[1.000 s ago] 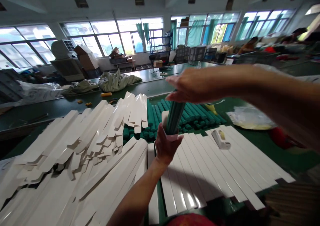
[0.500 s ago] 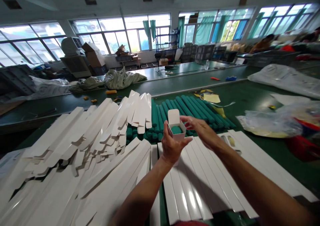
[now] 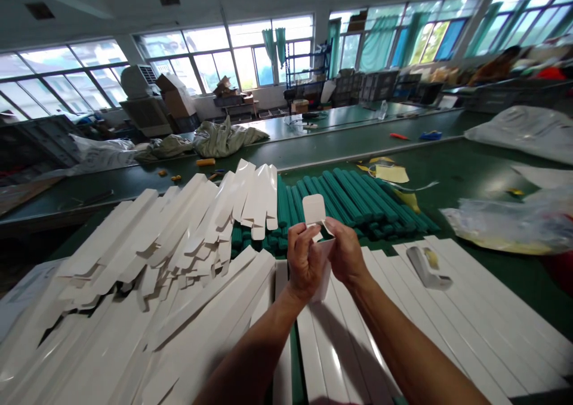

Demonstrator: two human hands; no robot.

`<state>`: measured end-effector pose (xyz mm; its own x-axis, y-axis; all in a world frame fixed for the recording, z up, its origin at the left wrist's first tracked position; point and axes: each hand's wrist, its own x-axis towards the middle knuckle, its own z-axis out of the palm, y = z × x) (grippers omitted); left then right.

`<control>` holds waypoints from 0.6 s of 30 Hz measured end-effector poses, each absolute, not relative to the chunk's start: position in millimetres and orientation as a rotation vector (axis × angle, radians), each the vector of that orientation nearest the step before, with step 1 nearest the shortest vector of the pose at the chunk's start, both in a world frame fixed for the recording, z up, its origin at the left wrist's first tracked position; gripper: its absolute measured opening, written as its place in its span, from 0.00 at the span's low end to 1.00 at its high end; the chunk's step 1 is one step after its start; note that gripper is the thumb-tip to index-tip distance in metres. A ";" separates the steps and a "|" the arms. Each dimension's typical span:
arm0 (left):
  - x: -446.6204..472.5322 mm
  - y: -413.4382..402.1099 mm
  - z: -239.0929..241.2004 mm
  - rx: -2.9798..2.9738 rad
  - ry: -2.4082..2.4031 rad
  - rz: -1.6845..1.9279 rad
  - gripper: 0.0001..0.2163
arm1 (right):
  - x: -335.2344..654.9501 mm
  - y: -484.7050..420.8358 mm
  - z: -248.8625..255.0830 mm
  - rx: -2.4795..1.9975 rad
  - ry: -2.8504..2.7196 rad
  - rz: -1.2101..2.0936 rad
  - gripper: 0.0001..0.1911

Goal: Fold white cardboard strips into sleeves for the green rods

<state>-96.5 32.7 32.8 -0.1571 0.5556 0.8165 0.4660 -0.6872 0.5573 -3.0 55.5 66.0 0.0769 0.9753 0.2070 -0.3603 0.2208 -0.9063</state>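
Note:
Between my hands, one end of a long white cardboard box (image 3: 323, 279) points up, its end flap standing upright. A bit of something green shows inside the opening. My left hand (image 3: 304, 261) wraps the box's left side, fingers bent at the rim. On the right side, my right hand (image 3: 345, 251) grips the box near its top edge, fingers by the small side flap. Behind the box lies a pile of green ribbed rods (image 3: 353, 196). Under my forearms, white closed boxes (image 3: 430, 321) lie side by side.
Flattened or open white cartons (image 3: 179, 238) are heaped at left. A tape dispenser (image 3: 428, 267) rests on the boxes at right. Beyond are clear plastic bags (image 3: 505, 226), a yellow paper piece (image 3: 391, 173) and a crumpled grey sack (image 3: 226, 139). A person sits far right.
My right hand has come in from the right and closed on the box's rim. My left fingers have bent over the opening. The view has shifted slightly.

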 end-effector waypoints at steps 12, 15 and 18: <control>-118.8 39.0 54.8 2.137 1.219 1.723 0.15 | -6.7 65.8 58.4 -0.563 -1.126 0.914 0.13; -128.0 41.5 55.5 2.322 1.175 1.772 0.22 | -4.8 63.3 51.0 -0.474 -1.159 0.847 0.20; -134.1 42.5 57.3 2.460 1.101 1.725 0.24 | -0.3 58.0 41.0 -0.508 -1.238 0.829 0.21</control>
<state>-134.1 42.5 57.3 0.1826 0.4971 0.8482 0.5601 -0.7617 0.3258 -0.3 58.0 41.0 0.1014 0.7814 0.6158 -0.2722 0.6171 -0.7383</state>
